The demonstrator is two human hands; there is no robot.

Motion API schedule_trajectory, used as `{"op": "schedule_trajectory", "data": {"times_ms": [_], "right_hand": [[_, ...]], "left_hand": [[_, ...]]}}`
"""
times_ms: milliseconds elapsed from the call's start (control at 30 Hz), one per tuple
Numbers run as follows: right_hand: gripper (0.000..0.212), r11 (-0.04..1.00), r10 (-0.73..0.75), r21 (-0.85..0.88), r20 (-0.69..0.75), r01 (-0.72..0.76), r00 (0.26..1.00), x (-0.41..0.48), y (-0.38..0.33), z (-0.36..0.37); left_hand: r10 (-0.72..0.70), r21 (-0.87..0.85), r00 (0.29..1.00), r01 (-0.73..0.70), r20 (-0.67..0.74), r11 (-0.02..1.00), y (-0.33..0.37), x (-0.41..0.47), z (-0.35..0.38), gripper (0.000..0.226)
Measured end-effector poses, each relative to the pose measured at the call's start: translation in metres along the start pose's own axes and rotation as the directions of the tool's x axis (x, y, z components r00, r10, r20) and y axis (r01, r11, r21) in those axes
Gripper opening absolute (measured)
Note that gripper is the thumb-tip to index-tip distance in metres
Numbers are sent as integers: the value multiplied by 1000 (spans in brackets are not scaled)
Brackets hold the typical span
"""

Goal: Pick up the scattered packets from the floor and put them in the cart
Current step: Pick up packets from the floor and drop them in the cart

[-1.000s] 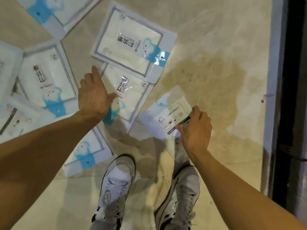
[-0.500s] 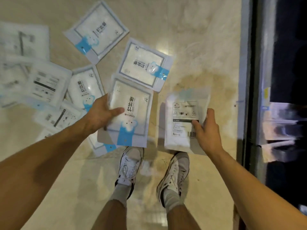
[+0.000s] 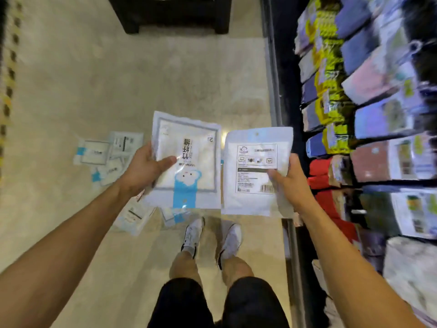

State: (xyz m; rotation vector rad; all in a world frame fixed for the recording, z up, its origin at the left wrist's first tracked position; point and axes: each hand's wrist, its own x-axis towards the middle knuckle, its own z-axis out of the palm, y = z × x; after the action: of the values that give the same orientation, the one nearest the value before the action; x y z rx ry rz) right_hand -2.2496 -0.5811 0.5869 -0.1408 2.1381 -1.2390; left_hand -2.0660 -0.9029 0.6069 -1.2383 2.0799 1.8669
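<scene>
A person in a store aisle holds two packets up side by side: the left hand has its fingers clamped on a blue-banded packet, and the right hand pinches a barcode-label packet. Loose packets lie on the floor below and left of the left fingers. Stocked shelves stand just right of the right hand.

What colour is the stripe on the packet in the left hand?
The stripe on that packet is blue; head view shows it best.

Open floor ahead; stocked shelves crowd the right, dark stand beyond.
</scene>
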Motion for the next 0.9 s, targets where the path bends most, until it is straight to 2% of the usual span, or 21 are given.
{"op": "schedule_trajectory", "data": {"times_ms": [200, 267, 367, 433, 533, 667, 767, 900], "right_hand": [[43, 981, -55, 183, -59, 65, 997, -88, -107, -93], [44, 974, -67, 210, -77, 82, 995, -120, -137, -129], [46, 961, -70, 263, -87, 90, 994, -163, -164, -178], [41, 942, -71, 313, -168, 121, 983, -185, -179, -205], [42, 944, -113, 267, -291, 194, 950, -216, -199, -236], [35, 899, -65, 363, -440, 244, 895, -266, -220, -252], [37, 862, -8, 418, -554, 287, 832, -306, -223, -250], [36, 838, 118, 456, -687, 299, 717, -371, -211, -226]], "left_hand": [[134, 8, 988, -135, 82, 991, 129, -108, -4, 15], [195, -12, 975, -195, 104, 981, 167, -130, -3, 21], [275, -51, 946, -271, 170, 961, 227, -148, 2, 43], [334, -56, 913, -330, 233, 942, 270, -152, 11, 37], [419, -48, 845, -428, 332, 902, 334, -160, 31, 24], [479, -5, 749, -537, 457, 844, 397, -163, 56, 15], [467, 5, 672, -573, 574, 819, 419, -164, 73, 21], [422, -33, 513, -606, 747, 795, 438, -179, 99, 20]]}}
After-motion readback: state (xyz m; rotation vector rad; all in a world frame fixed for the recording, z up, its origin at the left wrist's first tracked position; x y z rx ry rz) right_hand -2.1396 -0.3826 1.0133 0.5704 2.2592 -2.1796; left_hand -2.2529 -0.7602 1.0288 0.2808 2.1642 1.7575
